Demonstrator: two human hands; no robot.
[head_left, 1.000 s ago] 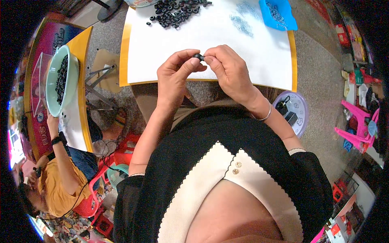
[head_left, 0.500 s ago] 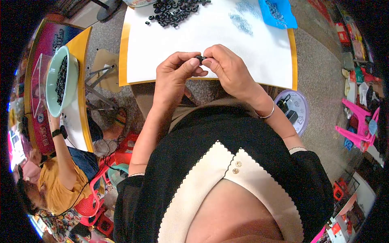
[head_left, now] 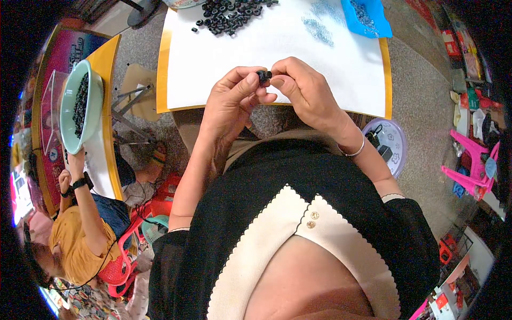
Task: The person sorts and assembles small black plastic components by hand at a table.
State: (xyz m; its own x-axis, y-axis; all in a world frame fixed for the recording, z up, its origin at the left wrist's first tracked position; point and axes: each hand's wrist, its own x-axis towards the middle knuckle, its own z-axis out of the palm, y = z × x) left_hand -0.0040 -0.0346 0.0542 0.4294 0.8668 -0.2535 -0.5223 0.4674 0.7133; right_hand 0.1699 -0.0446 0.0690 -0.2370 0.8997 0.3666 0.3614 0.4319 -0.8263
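Note:
Over the near edge of the white-topped table (head_left: 213, 58), both hands meet in front of me. My left hand (head_left: 234, 93) pinches a small black ring-shaped part (head_left: 263, 76) between thumb and fingers. Close against the part's right side is my right hand (head_left: 304, 90), its thumb and forefinger drawn together. Whatever is between those right fingertips is too small to make out. Farther off on the table lies a pile of similar black ring-shaped parts (head_left: 229, 16). Small clear-bluish bits (head_left: 318, 32) are spread at the far right of the table.
A blue tray (head_left: 381, 26) of small bits stands at the far right corner. To my left, a co-worker in a yellow shirt (head_left: 80, 240) sits beside another table with a pale green basin (head_left: 96, 106) of black parts. A lilac tub (head_left: 400, 149) sits by my right arm.
My right fingertips have drawn slightly back from the black part, so more of it shows in my left hand. The co-worker's second hand has come into view below the basin.

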